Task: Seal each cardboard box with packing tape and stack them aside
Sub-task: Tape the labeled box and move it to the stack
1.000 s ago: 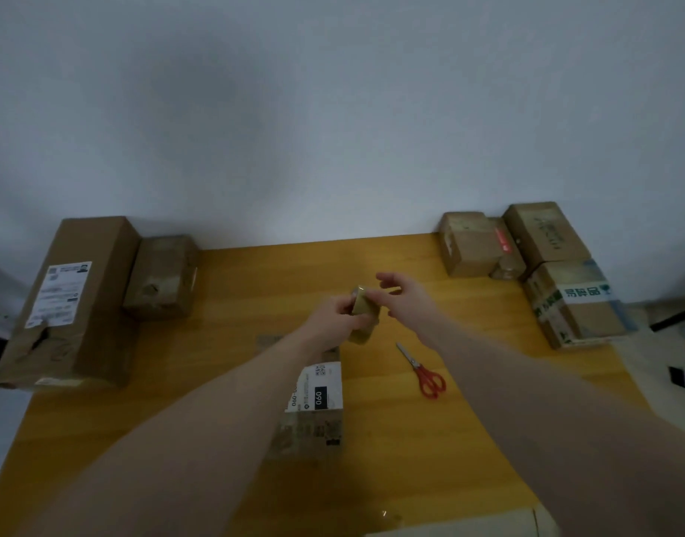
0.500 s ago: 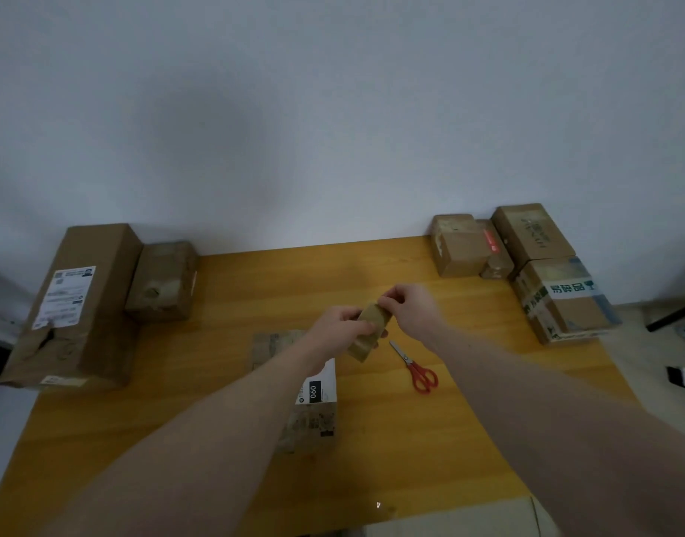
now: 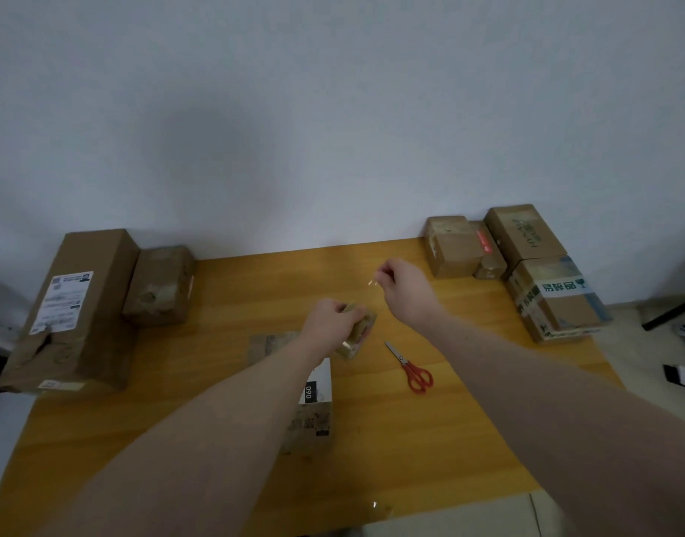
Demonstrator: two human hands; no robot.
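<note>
Left hand (image 3: 329, 323) grips brownish translucent roll of packing tape (image 3: 358, 332), held above middle of yellow wooden table (image 3: 468, 439). Right hand (image 3: 405, 290), raised just beyond roll, pinches clear glossy tape end (image 3: 372, 281). Small brown cardboard box with black-and-white label (image 3: 314, 405) lies flat under left forearm. Red-handled scissors (image 3: 412, 368) just right of box.

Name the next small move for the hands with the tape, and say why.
Probably lower the drawn strip onto the box lying under the left forearm. The left hand grips the tape roll, the right hand pinches the tape end pulled up and away, and the scissors lie untouched beside.
</note>
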